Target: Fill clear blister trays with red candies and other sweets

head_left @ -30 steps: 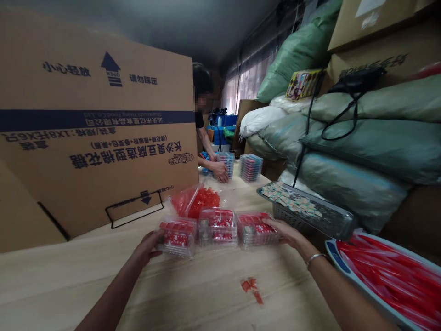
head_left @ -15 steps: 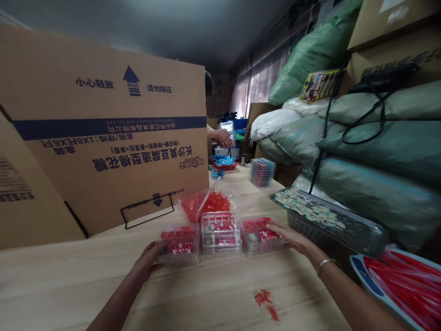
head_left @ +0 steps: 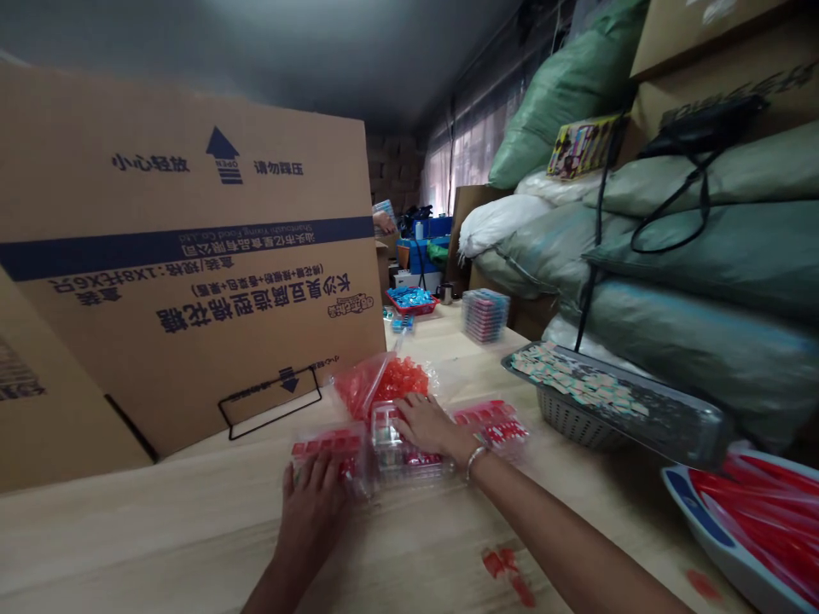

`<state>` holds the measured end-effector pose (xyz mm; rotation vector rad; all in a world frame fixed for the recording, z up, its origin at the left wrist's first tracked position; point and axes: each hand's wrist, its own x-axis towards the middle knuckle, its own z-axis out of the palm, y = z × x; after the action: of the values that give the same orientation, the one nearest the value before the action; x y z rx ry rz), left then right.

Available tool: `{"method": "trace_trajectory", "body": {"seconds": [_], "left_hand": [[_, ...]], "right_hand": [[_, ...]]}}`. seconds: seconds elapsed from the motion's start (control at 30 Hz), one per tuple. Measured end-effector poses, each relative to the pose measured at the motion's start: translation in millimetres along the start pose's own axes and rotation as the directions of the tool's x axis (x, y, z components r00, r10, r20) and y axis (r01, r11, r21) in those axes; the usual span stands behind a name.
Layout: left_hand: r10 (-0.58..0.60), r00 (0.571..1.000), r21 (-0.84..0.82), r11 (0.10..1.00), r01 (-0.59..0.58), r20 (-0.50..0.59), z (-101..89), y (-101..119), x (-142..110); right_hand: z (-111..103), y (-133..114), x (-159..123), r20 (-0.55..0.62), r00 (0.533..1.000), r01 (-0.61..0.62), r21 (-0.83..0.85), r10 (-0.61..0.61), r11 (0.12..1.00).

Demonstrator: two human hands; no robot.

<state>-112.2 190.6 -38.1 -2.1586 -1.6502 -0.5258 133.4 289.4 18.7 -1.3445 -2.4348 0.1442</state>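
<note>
Three stacks of clear plastic trays with red contents stand side by side on the table. My left hand [head_left: 311, 505] lies palm down on the front of the left stack [head_left: 351, 445], its fingers stretched out. Across the top of the middle stack [head_left: 409, 462] reaches my right hand [head_left: 427, 424], fingers extended and slightly blurred, hiding part of it. The right stack [head_left: 492, 418] sits partly behind my right wrist, which wears a bracelet. Just behind the trays is a clear bag of red pieces [head_left: 400, 378].
A large cardboard box [head_left: 275, 196] walls off the left. At right are a grey tray of small packets [head_left: 576, 384] on a basket, and a basin of red items [head_left: 755, 512]. Red scraps [head_left: 505, 567] lie in front. Farther back are stacked trays [head_left: 485, 315] and a person's hand [head_left: 385, 223].
My right hand has left the right stack and moved left onto the middle one. My left hand has shifted from the left stack's side onto its front and top.
</note>
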Motion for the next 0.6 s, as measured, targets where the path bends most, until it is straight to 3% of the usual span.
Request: {"method": "trace_trajectory", "body": {"seconds": [0.13, 0.27, 0.37, 0.43, 0.47, 0.5, 0.6], "left_hand": [[-0.122, 0.991, -0.043, 0.991, 0.125, 0.053, -17.6, 12.2, 19.5], [-0.201, 0.972, -0.121, 0.969, 0.215, 0.12, -24.0, 47.9, 50.8], [-0.242, 0.949, -0.11, 0.957, 0.267, 0.203, -19.0, 68.0, 66.4], [-0.246, 0.941, -0.098, 0.957, 0.274, 0.231, -17.4, 72.6, 70.4], [-0.245, 0.939, -0.101, 0.956, 0.275, 0.24, -17.8, 73.1, 71.1], [-0.24, 0.938, -0.11, 0.955, 0.274, 0.251, -18.9, 73.0, 71.6], [-0.23, 0.931, -0.142, 0.95, 0.278, 0.283, -24.0, 71.3, 73.4]], "right_hand": [[1.2, -5.6, -14.0, 0.048, 0.998, 0.046, -0.034, -0.044, 0.998], [-8.5, -8.9, -20.5, 0.04, 0.999, 0.016, 0.001, -0.016, 1.0], [-26.8, 18.6, -32.7, -0.096, 0.984, -0.134, 0.157, 0.15, 0.978], [-41.6, 52.8, -49.1, -0.155, 0.928, -0.294, 0.252, 0.339, 0.922], [-47.6, 71.0, -58.7, -0.109, 0.854, -0.438, 0.374, 0.508, 0.818], [-51.8, 87.6, -68.3, 0.021, 0.776, -0.561, 0.479, 0.631, 0.675], [-52.0, 116.5, -91.1, 0.279, 0.704, -0.656, 0.608, 0.653, 0.448]]}}
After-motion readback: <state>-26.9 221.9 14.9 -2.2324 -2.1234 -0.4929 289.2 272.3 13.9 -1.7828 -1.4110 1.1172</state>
